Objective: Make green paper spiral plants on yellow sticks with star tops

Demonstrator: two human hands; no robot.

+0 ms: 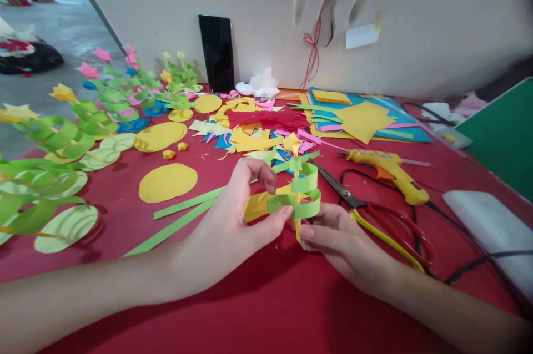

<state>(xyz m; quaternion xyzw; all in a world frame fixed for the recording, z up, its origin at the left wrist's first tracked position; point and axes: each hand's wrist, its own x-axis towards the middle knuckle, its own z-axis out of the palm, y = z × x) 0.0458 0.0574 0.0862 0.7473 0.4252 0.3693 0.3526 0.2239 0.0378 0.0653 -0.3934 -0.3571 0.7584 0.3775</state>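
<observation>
In front of me stands a paper flower with a yellow star (292,143) on top of a thin yellow stem (297,198). A green paper strip (306,208) winds round the stem in loose loops. My right hand (337,234) pinches the lower end of the stem between thumb and fingers. From the left, my left hand (245,210) has its thumb on the lower green loop, with its index finger curled above and the other fingertips partly hidden. Behind the left hand lies a yellow paper piece (256,207). Loose green strips (179,226) extend beside the left wrist.
Scissors (347,196) and a yellow glue gun (387,168) with black cable lie right. Finished paper flowers (66,126) crowd the left, near yellow paper discs (167,183). Paper scraps (250,140) cover the middle back. A phone (216,54) leans on the wall.
</observation>
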